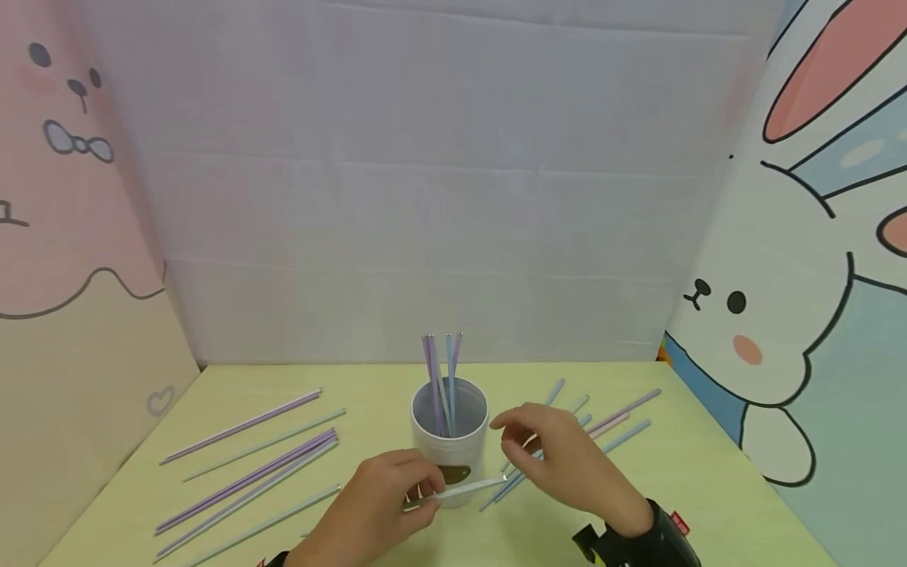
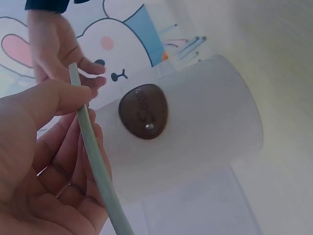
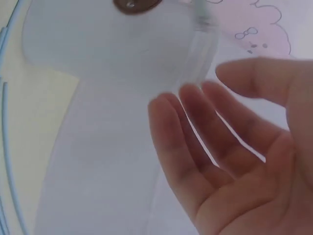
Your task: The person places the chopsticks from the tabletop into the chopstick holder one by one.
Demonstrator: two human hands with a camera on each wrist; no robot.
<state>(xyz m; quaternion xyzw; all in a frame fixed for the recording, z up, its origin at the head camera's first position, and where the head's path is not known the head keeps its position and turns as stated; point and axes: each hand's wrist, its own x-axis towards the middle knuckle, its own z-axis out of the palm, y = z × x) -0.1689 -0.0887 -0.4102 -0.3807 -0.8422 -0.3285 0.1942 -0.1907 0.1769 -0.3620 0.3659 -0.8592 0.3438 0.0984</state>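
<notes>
My left hand [image 1: 383, 500] pinches a pale green straw [image 2: 98, 152] between thumb and fingers, low in front of a white cup [image 1: 464, 449]. The straw's far end points right, toward my other hand. A brown oval label [image 2: 143, 111] is on the cup's side. Several purple and blue straws [image 1: 451, 370] stand upright in the cup, leaning apart. My right hand [image 1: 560, 453] hovers just right of the cup, fingers loosely bent and apart. Nothing lies between its fingers [image 3: 171, 132] in the right wrist view.
On the left of the yellow table [image 1: 383, 394] lie several purple and green straws [image 1: 248, 480] in slanted rows. Several blue, purple and pink straws [image 1: 631, 433] lie crossed on the right, partly behind my right hand. A pale cloth backdrop [image 1: 425, 197] and printed side panels enclose the table.
</notes>
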